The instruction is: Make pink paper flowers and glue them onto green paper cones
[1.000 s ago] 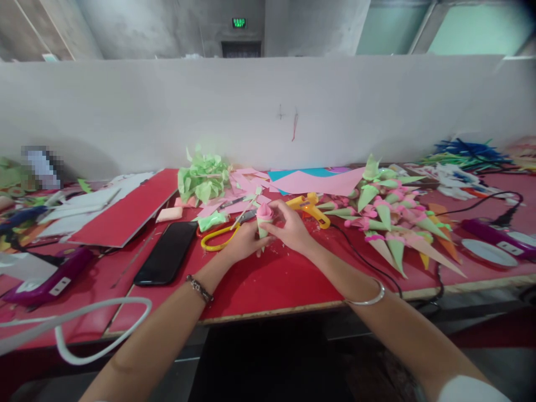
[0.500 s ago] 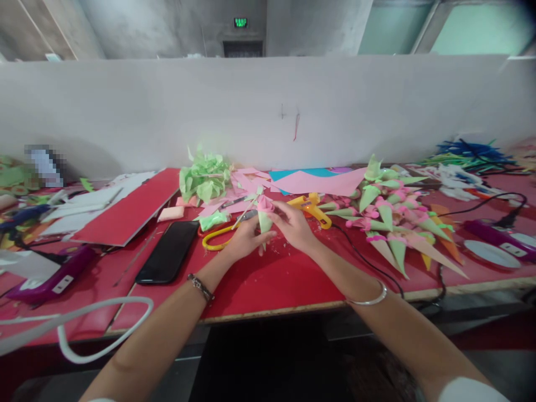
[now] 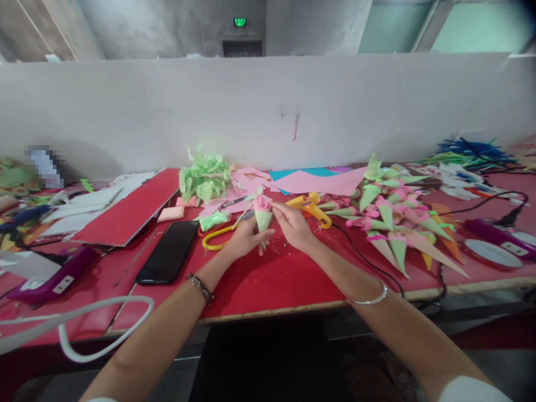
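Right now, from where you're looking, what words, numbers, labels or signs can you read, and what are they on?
"EXIT": seems to be the lower line on the green sign; its upper line is too blurred.
Yellow glue gun: any label is too small to read.
Black phone: dark screen, no words to be seen.
Pink and green paper flower: no writing shows.

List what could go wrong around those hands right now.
The left hand could crease the pale-green paper cone it holds by squeezing too hard. The yellow plastic glue gun close by the right hand might burn it if hot. The yellow-handled metal scissors beside the left hand could be knocked.
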A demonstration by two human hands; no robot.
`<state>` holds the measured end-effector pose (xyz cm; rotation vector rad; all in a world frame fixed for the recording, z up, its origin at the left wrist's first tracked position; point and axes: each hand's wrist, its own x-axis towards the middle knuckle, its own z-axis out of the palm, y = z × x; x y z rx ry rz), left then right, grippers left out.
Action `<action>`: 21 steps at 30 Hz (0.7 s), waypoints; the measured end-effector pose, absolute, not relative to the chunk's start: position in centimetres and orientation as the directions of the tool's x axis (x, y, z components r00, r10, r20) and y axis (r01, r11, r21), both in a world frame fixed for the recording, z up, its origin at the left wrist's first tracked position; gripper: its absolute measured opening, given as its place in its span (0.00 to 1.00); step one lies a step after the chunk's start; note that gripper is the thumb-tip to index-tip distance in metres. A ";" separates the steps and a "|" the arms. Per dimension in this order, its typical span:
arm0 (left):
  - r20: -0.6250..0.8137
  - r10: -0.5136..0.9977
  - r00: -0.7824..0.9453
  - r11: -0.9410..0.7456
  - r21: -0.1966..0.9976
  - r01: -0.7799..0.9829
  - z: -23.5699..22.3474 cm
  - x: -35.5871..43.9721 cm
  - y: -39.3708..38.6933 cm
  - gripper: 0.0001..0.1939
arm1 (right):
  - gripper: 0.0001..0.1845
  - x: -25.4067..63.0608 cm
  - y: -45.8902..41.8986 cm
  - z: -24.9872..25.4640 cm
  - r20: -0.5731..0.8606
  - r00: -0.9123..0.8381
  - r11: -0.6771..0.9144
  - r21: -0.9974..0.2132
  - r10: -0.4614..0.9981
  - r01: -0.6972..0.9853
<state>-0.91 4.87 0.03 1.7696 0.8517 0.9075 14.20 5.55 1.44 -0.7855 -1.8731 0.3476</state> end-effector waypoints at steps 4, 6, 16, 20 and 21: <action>0.208 0.849 0.486 -0.310 0.941 0.139 0.1 -0.9 4.8 0.14 | 0.12 14.3 5.6 1.5 0.699 -0.291 0.755 -0.575 0.653 0.316; 0.217 0.847 0.485 -0.322 0.936 0.145 0.2 -0.9 4.8 0.13 | 0.12 14.3 5.4 1.5 0.675 -0.304 0.740 -0.606 0.673 0.294; 0.235 0.829 0.507 -0.381 0.902 0.205 0.2 -0.9 4.7 0.13 | 0.09 14.2 5.0 1.7 0.666 -0.271 0.719 -0.648 0.695 0.251; 0.227 0.840 0.492 -0.371 0.903 0.216 0.3 -0.9 4.6 0.13 | 0.09 14.1 5.1 1.5 0.672 -0.201 0.701 -0.678 0.713 0.222; 0.228 0.841 0.490 -0.371 0.903 0.217 0.3 -0.9 4.6 0.13 | 0.10 14.1 5.1 1.4 0.675 -0.183 0.699 -0.683 0.715 0.210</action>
